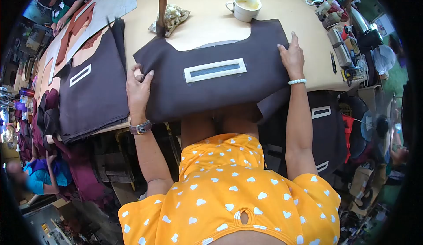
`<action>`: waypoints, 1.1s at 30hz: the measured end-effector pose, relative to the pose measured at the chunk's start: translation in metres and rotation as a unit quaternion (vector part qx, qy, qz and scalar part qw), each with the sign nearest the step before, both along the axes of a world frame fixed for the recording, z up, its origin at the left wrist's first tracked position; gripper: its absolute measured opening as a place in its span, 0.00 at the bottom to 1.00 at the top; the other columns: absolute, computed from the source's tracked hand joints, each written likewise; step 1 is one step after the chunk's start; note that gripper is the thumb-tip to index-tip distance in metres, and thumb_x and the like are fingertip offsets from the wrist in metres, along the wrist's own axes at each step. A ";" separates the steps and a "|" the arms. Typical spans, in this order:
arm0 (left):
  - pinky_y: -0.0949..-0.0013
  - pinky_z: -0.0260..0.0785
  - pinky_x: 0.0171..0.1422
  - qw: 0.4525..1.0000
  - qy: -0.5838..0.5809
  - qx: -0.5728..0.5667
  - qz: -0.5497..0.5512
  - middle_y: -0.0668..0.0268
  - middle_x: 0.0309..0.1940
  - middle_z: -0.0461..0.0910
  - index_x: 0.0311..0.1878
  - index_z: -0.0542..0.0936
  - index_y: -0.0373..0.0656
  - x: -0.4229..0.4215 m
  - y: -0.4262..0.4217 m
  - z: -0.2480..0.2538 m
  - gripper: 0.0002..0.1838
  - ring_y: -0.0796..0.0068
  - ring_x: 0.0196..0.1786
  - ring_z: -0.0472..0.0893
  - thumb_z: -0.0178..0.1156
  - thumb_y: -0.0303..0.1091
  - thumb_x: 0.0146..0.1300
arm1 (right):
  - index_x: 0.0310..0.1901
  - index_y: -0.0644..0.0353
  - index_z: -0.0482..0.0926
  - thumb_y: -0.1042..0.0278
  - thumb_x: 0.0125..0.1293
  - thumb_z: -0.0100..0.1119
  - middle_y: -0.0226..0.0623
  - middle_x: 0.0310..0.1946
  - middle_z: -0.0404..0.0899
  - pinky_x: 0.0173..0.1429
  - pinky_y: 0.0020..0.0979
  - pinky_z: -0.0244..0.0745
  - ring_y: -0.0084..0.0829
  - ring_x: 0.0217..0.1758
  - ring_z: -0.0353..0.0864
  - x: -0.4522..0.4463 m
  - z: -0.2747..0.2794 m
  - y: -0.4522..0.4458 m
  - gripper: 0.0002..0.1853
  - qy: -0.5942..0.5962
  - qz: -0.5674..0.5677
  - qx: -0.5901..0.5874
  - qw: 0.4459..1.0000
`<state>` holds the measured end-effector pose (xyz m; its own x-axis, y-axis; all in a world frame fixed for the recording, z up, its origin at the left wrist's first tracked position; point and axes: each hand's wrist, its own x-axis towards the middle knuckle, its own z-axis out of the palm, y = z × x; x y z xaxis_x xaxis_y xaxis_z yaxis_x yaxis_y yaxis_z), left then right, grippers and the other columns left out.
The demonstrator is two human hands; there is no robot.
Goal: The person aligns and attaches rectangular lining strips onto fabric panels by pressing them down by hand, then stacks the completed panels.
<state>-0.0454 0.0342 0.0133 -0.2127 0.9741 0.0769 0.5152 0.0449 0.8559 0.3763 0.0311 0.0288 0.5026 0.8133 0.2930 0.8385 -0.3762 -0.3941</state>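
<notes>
The dark panel [216, 90] lies across the near edge of the desk [207, 2], its lower part overhanging toward the person. A pale rectangular frame [215, 70] sits on its upper face, between the two hands and apart from both.

The left hand [139, 86] is at the panel's left side, thumb over the dark surface and the other fingers bent close to the side edge; thumb and fingers stand a little apart. The right hand [292, 57] is at the right side, its thumb at the panel's upper right margin and its fingers spread from the thumb, pointing toward the far edge of the desk. Whether either hand pinches the material cannot be told.

Beyond the panel, a wooden handle [163, 9] stands upright beside a crumpled lump [176, 19], with a white cup [246, 7] to the right. More dark panels [94, 84] lie stacked at the desk's near left corner.
</notes>
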 end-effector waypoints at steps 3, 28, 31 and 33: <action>0.74 0.71 0.49 0.982 -0.155 0.040 -0.102 0.57 0.44 0.79 0.67 0.58 0.36 0.000 0.002 0.015 0.34 0.75 0.44 0.77 0.57 0.18 0.56 | 0.64 0.60 0.60 0.66 0.57 0.60 0.56 0.37 0.79 0.48 0.46 0.73 0.54 0.43 0.79 0.000 -0.003 0.011 0.33 0.021 0.019 0.035 0.999; 0.71 0.62 0.62 0.567 -0.134 -0.183 -0.792 0.52 0.54 0.75 0.63 0.69 0.42 0.286 -0.193 -0.011 0.31 0.64 0.56 0.75 0.53 0.21 0.50 | 0.62 0.61 0.66 0.79 0.51 0.61 0.48 0.51 0.76 0.55 0.35 0.70 0.39 0.52 0.76 0.211 -0.031 -0.610 0.33 0.193 -0.384 -0.139 0.892; 0.71 0.67 0.53 0.520 -0.134 -0.213 -0.816 0.52 0.47 0.76 0.65 0.66 0.44 0.311 -0.231 0.004 0.32 0.66 0.47 0.77 0.53 0.20 0.53 | 0.62 0.55 0.67 0.74 0.54 0.62 0.51 0.47 0.78 0.54 0.40 0.71 0.45 0.51 0.77 0.238 -0.019 -0.634 0.31 0.063 -0.435 -0.177 0.881; 0.70 0.67 0.44 0.579 -0.168 -0.132 -0.787 0.56 0.36 0.74 0.67 0.65 0.46 0.317 -0.244 -0.007 0.32 0.67 0.37 0.75 0.54 0.19 0.56 | 0.62 0.54 0.67 0.72 0.55 0.62 0.51 0.46 0.78 0.54 0.42 0.71 0.47 0.51 0.77 0.263 -0.010 -0.611 0.30 -0.004 -0.445 -0.165 0.880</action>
